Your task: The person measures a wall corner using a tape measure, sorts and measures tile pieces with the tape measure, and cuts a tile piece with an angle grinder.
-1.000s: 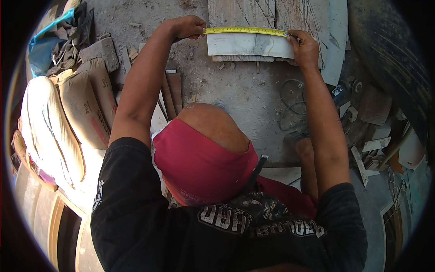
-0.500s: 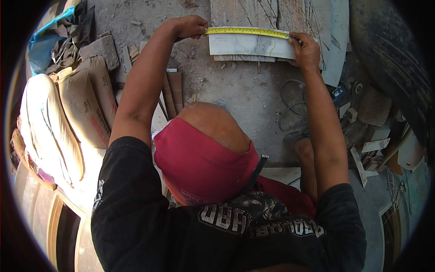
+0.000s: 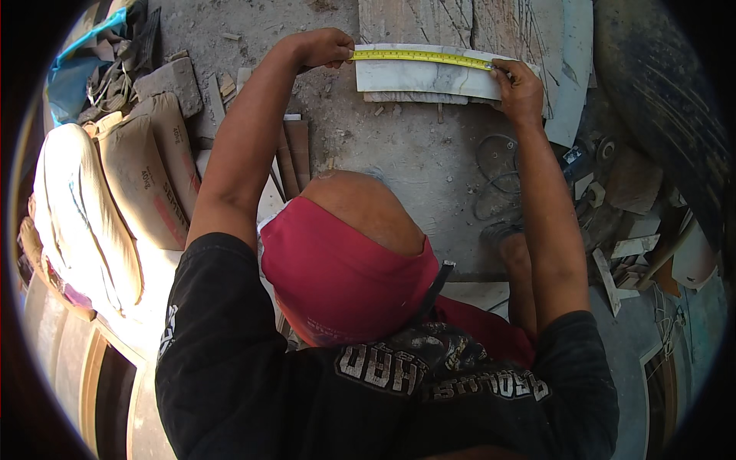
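Note:
A yellow tape measure (image 3: pixel 422 56) is stretched across a white, grey-veined marble-look tile (image 3: pixel 410 78), bowing slightly along its length. My left hand (image 3: pixel 328 49) is closed on the tape just off the tile's left end. At the right end, my right hand (image 3: pixel 520 86) pinches the tape between thumb and fingers above the tile. The tile lies on larger streaked boards (image 3: pixel 414 23), and the edge of another piece shows under its near side. What is inside my left fist is partly hidden.
Paper cement bags (image 3: pixel 138 176) stand at the left beside a concrete block (image 3: pixel 170 86). A power tool (image 3: pixel 573 156) and a looped cable (image 3: pixel 479 172) lie right of the middle. Tile offcuts (image 3: pixel 635 245) are piled at the right, below a large dark curved surface (image 3: pixel 663 92).
The tile, boards and both hands sit slightly farther right in the picture. Both hands keep their hold on the stretched tape.

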`<control>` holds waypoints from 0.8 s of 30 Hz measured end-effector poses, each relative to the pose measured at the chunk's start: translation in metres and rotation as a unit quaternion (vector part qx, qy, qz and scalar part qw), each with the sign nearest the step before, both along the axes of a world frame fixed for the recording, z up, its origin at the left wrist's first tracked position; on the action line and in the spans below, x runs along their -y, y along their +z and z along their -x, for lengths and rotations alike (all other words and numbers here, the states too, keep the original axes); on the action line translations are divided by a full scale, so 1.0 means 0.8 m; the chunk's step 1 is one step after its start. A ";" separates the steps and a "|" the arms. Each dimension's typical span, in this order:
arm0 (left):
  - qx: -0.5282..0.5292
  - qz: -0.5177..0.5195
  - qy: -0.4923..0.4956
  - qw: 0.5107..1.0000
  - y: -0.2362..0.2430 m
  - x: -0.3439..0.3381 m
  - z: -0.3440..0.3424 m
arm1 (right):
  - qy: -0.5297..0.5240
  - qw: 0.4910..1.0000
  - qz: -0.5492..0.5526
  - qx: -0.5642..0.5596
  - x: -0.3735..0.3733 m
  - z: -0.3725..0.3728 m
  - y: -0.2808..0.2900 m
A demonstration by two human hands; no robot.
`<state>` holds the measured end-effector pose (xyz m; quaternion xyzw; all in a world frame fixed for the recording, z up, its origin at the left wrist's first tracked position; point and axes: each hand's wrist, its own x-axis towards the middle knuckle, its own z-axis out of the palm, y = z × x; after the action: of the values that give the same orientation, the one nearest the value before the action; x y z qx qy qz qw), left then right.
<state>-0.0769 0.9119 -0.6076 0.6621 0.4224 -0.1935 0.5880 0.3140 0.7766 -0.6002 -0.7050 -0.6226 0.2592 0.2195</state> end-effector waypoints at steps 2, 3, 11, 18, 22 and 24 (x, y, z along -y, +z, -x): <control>-0.002 0.004 0.000 1.000 0.001 0.001 0.000 | 0.002 1.000 -0.005 -0.004 0.002 0.000 0.000; -0.001 0.006 0.001 1.000 0.001 0.002 0.000 | 0.001 1.000 -0.005 -0.007 0.003 0.000 0.000; 0.004 0.006 0.008 1.000 -0.004 0.012 0.002 | 0.010 1.000 -0.019 0.000 0.011 0.000 -0.001; 0.014 0.009 0.016 1.000 -0.007 0.021 0.003 | 0.016 1.000 -0.021 -0.001 0.016 -0.001 0.000; 0.016 0.002 0.011 1.000 -0.004 0.025 0.003 | -0.001 1.000 0.007 -0.008 0.021 0.000 0.002; 0.008 0.008 0.013 1.000 -0.005 0.028 0.004 | -0.009 1.000 0.016 -0.013 0.023 0.001 0.003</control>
<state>-0.0798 0.8892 -0.6114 0.6535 0.4247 -0.1842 0.5989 0.3133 0.7583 -0.5980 -0.7105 -0.6093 0.2760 0.2187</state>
